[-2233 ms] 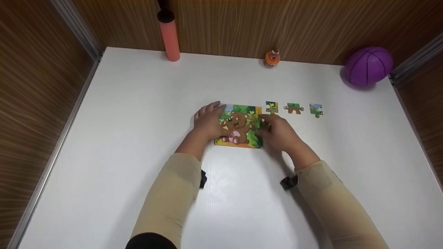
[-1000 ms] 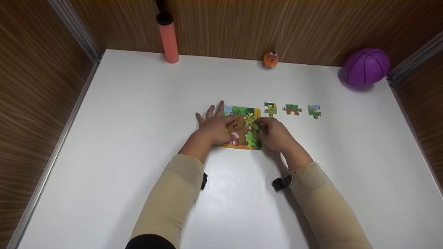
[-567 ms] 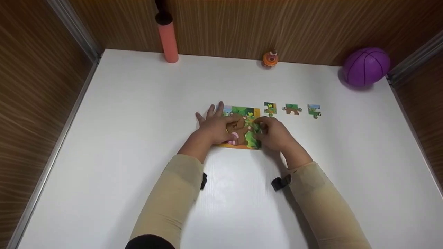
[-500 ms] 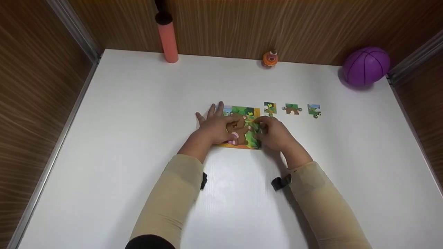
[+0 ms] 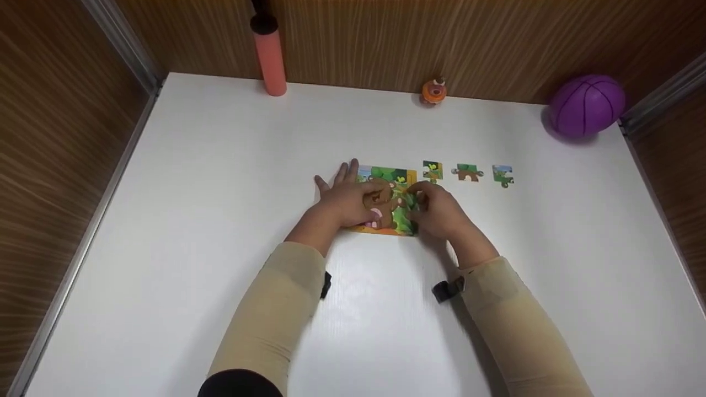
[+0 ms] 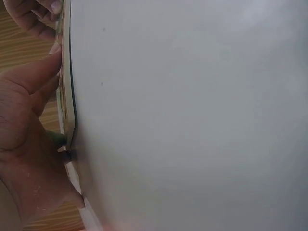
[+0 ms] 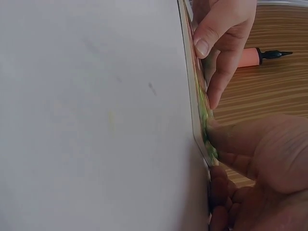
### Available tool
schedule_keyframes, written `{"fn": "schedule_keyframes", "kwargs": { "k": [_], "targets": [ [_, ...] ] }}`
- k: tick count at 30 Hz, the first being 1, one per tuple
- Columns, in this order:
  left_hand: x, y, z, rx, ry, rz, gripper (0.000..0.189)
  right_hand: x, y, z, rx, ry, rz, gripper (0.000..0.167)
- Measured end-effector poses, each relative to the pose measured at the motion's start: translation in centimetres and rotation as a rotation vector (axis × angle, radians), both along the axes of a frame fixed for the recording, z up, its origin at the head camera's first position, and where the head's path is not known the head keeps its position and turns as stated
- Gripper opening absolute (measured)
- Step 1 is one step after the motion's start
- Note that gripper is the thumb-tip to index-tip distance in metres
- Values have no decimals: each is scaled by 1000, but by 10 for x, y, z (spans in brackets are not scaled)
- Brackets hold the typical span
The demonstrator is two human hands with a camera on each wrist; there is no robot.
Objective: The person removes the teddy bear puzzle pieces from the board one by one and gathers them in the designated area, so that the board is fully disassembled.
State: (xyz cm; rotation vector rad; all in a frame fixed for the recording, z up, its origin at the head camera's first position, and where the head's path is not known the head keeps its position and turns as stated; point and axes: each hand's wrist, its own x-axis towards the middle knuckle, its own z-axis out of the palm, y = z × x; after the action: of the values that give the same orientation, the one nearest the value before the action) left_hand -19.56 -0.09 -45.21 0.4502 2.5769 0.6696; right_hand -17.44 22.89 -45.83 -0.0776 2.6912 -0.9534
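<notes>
One white desk (image 5: 165, 264) carries everything: a purple ball (image 5: 587, 106) sits at its far right corner, and a coral tube (image 5: 271, 63) with a black top stands at the back edge, left of centre. The bear puzzle (image 5: 388, 216) lies flat near the middle, between both hands, too nearly square for me to call its long axis. The left hand (image 5: 343, 204) reaches over its left part, thumb and forefinger laid on the bear, the other fingers splayed wide past the edge. The right hand (image 5: 439, 212) is bent at the right margin, fingers narrow, thumb and forefinger tips on the picture; whether they pinch anything I cannot tell. A toy figure (image 5: 434, 92) sits at the back, well apart. Smallest of all, the yellow-edged piece (image 5: 433, 167) lies just off the puzzle's upper right corner, almost straight beyond the right hand's fingers, with the brown-and-green piece (image 5: 468, 169) and the blue-topped piece (image 5: 501, 173) in line farther right, the right hand nearer to all three
</notes>
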Motion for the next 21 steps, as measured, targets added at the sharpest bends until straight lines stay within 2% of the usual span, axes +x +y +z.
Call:
{"fn": "schedule_keyframes", "kwargs": {
  "k": [12, 21],
  "targets": [
    [0, -1, -4, 11, 5, 0, 72, 8, -7, 0, -58, 81, -35, 48],
    [-2, -2, -5, 35, 5, -3, 74, 10, -3, -6, -96, 139, -62, 49]
  ]
}}
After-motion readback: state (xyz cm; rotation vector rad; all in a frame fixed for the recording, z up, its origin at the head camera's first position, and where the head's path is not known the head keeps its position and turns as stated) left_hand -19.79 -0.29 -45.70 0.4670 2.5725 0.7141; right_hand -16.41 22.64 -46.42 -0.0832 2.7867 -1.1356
